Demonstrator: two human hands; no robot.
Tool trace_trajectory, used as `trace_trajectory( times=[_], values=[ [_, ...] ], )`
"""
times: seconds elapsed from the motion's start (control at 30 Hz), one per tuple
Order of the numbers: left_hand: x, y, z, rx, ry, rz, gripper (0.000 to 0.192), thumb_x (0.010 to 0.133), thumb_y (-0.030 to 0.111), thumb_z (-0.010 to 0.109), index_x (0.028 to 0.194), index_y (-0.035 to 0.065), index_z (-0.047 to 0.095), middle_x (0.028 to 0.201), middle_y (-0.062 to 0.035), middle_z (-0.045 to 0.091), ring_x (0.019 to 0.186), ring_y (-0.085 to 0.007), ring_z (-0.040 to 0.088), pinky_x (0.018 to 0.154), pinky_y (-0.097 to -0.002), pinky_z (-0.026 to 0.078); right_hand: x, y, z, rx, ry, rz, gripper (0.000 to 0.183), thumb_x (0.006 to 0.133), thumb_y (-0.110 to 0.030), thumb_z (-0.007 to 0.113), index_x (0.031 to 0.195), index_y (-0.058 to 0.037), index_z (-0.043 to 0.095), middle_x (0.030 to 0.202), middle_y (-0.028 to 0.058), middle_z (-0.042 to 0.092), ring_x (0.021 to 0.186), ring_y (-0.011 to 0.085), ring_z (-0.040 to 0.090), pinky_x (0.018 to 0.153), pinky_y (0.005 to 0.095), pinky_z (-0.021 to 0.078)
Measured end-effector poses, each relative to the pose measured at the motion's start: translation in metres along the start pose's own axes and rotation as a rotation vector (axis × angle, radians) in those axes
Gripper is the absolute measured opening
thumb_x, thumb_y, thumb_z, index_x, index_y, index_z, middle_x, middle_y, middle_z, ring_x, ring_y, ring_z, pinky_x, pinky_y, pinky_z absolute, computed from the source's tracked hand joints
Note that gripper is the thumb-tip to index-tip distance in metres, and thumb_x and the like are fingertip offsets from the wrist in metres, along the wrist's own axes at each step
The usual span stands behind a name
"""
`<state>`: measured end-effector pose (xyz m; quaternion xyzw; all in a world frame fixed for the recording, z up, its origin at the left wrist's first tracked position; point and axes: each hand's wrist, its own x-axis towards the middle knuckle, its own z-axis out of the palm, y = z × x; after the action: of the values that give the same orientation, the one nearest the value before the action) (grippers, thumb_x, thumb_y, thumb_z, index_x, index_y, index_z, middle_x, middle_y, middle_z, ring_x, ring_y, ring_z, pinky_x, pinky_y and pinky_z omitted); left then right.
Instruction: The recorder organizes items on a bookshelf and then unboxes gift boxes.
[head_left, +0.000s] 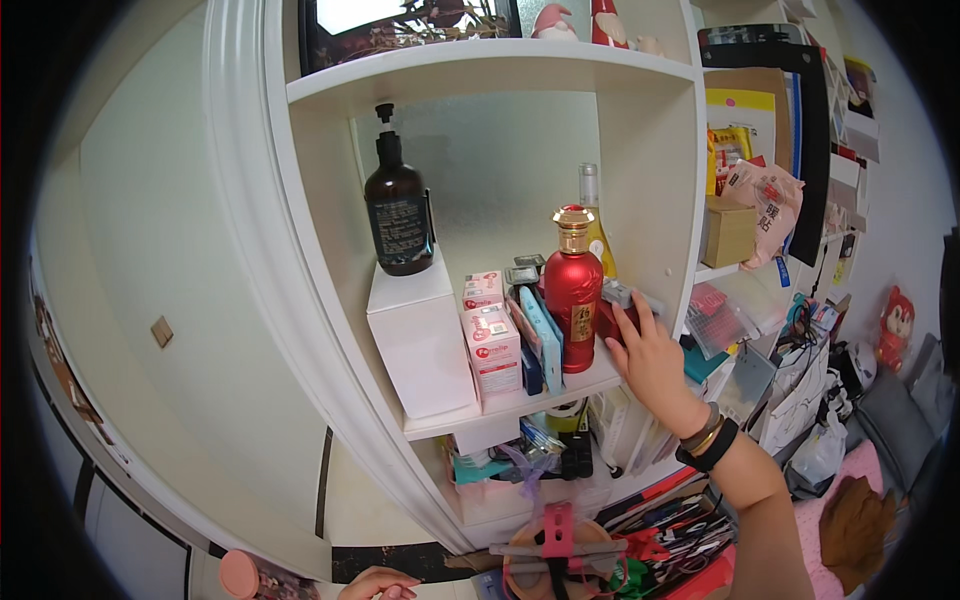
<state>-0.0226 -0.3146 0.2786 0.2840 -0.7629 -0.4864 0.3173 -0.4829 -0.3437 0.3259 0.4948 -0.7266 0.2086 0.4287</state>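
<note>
My right hand (651, 364) reaches onto the middle shelf (442, 427), fingers spread against a dark red box (616, 322). A small grey object (618, 291) sits at the top of that box, near the fingertips. Just left stands a glossy red bottle (574, 300) with a gold cap, upright near the shelf's front. Behind it is a clear bottle of yellow liquid (606, 244). At the bottom edge, my left hand (379, 585) is partly cut off, fingers loosely bent, with nothing seen in it.
A dark pump bottle (400, 217) stands on a white box (421, 345). Pink-and-white cartons (493, 352) and thin upright packs (551, 341) fill the shelf's middle. Below are a bin of pens (675, 532) and a pink-lidded jar (240, 574). A white door frame (262, 225) borders the left.
</note>
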Motion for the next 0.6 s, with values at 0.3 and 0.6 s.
trace_trajectory(
  times=[0.3,0.6],
  values=[
    [-0.008,-0.012,-0.004,-0.037,0.001,0.003,0.018,0.093,0.01,0.047,0.101,-0.0011,0.059,0.098,-0.0084,0.055,0.079,-0.0133,0.056,0.071,-0.0233,0.046,0.008,-0.015,-0.055,-0.055,0.031,0.012,0.049,0.077,-0.028,0.063,0.121,-0.0109,0.05,0.124,0.0105,0.047,0.078,0.0246,0.056,0.062,0.0311,0.0484],
    [-0.017,-0.012,-0.011,-0.008,0.001,-0.041,0.017,0.093,0.01,0.047,0.099,-0.0008,0.059,0.1,-0.0084,0.057,0.079,-0.0143,0.057,0.072,-0.0238,0.046,0.062,-0.087,-0.078,0.779,-0.008,-0.173,0.041,0.075,-0.013,0.061,0.113,-0.0032,0.051,0.101,0.0168,0.054,0.089,0.0336,0.056,0.076,0.0385,0.0469]
  ],
)
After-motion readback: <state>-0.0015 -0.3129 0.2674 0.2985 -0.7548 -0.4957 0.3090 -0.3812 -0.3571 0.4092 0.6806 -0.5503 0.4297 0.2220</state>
